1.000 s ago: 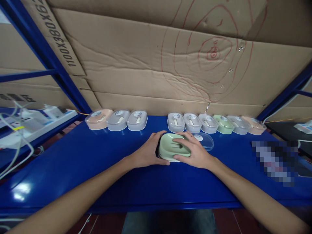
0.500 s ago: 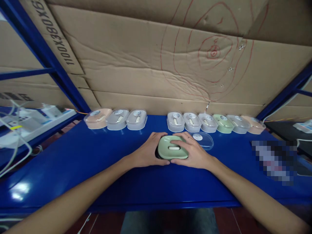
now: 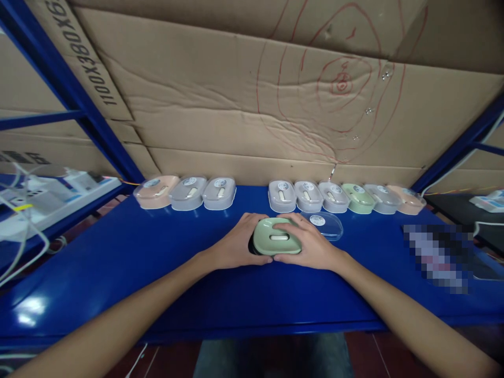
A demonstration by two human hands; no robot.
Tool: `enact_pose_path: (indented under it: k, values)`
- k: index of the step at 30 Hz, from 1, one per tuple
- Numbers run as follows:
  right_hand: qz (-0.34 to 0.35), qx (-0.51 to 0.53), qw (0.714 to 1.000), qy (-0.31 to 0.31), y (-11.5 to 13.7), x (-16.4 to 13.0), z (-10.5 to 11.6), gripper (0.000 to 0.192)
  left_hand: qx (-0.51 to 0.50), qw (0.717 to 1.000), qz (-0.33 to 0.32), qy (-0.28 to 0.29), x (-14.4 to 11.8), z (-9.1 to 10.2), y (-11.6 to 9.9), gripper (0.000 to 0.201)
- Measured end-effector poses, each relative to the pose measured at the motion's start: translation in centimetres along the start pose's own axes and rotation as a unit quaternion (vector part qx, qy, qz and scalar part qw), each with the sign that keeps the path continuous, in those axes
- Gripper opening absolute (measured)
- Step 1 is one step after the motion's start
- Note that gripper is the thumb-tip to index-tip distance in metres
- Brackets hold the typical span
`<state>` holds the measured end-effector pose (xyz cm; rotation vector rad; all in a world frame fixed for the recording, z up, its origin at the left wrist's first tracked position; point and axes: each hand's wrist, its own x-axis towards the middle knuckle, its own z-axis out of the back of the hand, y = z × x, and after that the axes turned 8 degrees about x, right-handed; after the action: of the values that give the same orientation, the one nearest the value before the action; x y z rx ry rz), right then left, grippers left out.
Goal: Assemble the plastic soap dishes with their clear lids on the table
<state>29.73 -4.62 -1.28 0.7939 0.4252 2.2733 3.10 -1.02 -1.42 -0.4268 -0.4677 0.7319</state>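
Two grips, left hand and right hand, clamped on one green dish, centre of bench. Probably light, stiff, slick plastic; hold by sides, nine and three o'clock. Clear lid, near three. Beyond: nine boxes, ten to two.

On the table, the dish sits between my left hand and my right hand. The lid lies just beyond my right hand. Along the far edge stand three boxes on the left and six on the right, with cardboard behind them.
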Motion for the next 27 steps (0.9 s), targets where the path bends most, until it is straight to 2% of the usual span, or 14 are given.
enact_pose_path:
  k: [5, 18, 27]
  values:
    - [-0.025, 0.028, 0.999, 0.006, -0.10, 0.12, 0.04, 0.069, 0.005, 1.000, 0.000, 0.002, 0.09, 0.13, -0.15, 0.092]
    - [-0.029, 0.045, 0.999, 0.009, -0.16, 0.10, 0.17, 0.065, 0.015, 1.000, -0.009, 0.015, 0.19, 0.32, -0.37, 0.086]
    - [-0.006, 0.008, 1.000, 0.009, -0.49, -0.03, -0.32, 0.061, 0.035, 0.999, -0.032, 0.021, 0.29, 0.03, -0.37, 0.089]
